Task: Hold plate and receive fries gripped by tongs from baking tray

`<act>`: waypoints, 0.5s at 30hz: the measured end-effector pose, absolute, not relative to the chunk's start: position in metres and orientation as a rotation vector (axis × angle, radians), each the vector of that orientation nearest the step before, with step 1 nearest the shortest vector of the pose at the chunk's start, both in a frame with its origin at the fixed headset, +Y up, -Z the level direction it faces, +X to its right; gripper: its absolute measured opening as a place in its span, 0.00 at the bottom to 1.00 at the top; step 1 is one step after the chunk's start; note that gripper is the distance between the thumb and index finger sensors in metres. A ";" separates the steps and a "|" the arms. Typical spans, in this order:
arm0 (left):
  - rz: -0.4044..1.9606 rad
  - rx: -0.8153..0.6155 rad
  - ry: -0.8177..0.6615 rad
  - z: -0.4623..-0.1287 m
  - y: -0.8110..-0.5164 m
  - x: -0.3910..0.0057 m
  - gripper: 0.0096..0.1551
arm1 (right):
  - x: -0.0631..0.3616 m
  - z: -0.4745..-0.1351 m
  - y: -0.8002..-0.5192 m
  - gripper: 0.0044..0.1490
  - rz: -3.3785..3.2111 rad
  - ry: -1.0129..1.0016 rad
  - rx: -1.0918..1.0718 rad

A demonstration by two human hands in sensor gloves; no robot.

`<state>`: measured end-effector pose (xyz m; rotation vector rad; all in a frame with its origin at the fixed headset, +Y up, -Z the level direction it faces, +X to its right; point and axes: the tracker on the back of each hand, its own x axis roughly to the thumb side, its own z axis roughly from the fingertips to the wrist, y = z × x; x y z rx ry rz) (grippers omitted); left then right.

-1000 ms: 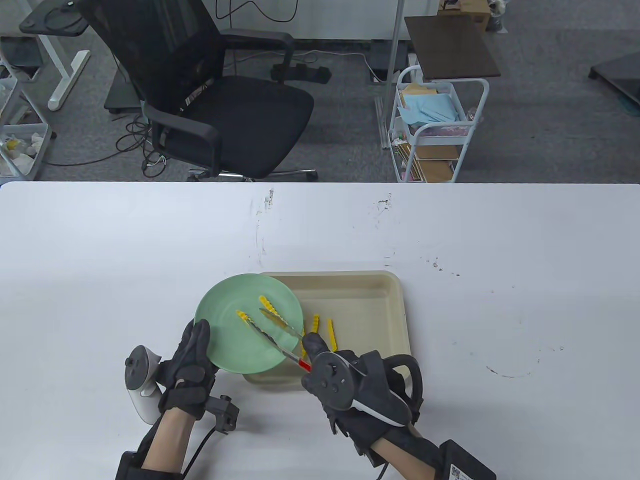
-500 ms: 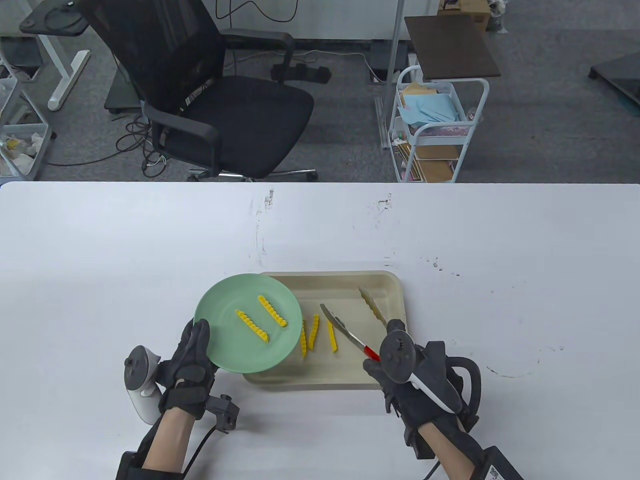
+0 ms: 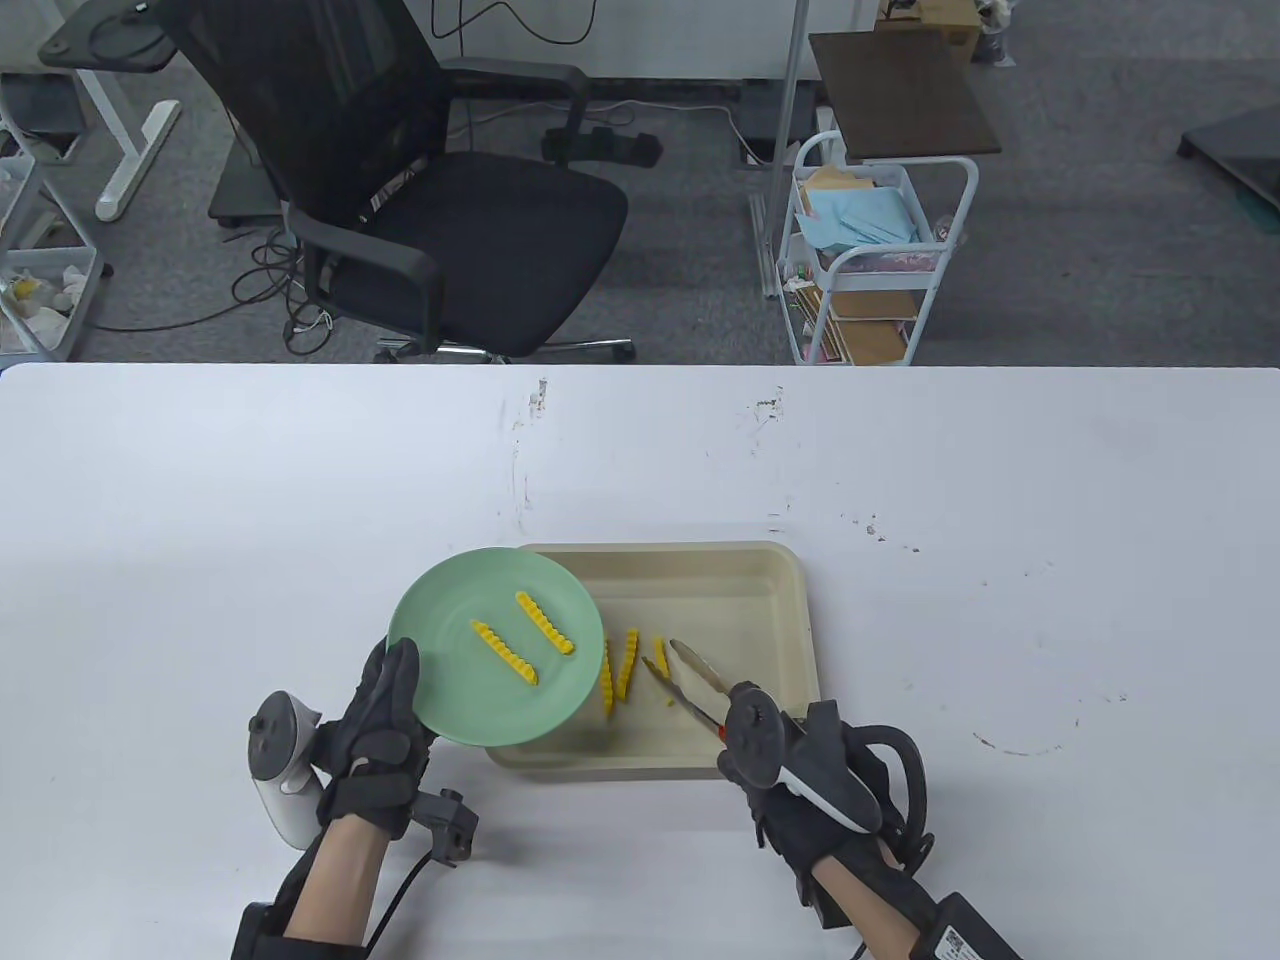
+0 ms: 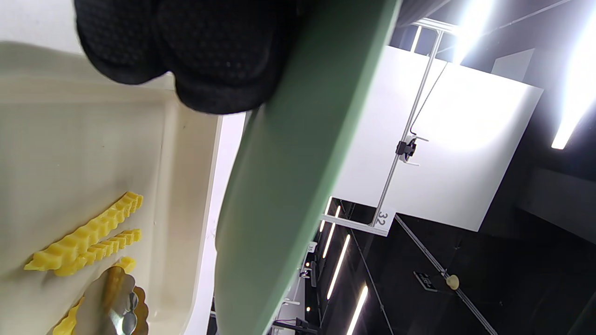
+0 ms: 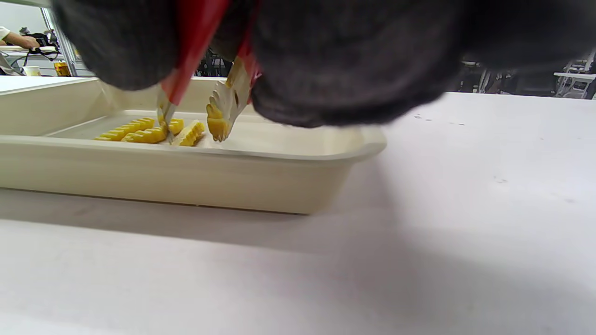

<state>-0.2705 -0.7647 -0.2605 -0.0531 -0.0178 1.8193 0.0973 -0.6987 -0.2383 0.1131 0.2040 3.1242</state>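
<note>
My left hand [image 3: 385, 730] grips the near-left rim of a green plate [image 3: 450, 660], held over the left end of the cream baking tray [image 3: 780, 600]. Two yellow crinkle fries [image 3: 520, 640] lie on the plate. Three fries [image 3: 628, 672] lie in the tray. My right hand [image 3: 790, 770] grips red-handled metal tongs [image 3: 685, 680], whose tips straddle the rightmost fry [image 3: 660, 655]. In the right wrist view the tongs [image 5: 223, 107] stand around a fry [image 5: 188, 133]. The left wrist view shows the plate's underside [image 4: 298, 177] and the fries [image 4: 88, 237].
The white table [image 3: 200, 520] stretches wide on both sides of the tray. A black office chair [image 3: 420, 190] and a white cart [image 3: 870, 260] stand beyond the far edge. A cabled sensor box [image 3: 445, 825] lies by my left wrist.
The tongs left the plate, swung right over the tray, then came back left and down around the rightmost fry in the tray. The plate and left hand stayed put.
</note>
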 end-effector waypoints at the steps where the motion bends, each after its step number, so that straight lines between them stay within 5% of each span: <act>1: 1.819 -0.053 -0.018 -0.261 -0.765 -0.271 0.38 | 0.095 -0.236 -0.698 0.39 3.149 0.174 0.124; 15: 1.820 -0.053 -0.018 -0.260 -0.765 -0.270 0.38 | 0.110 -0.242 -0.696 0.35 3.098 0.109 0.053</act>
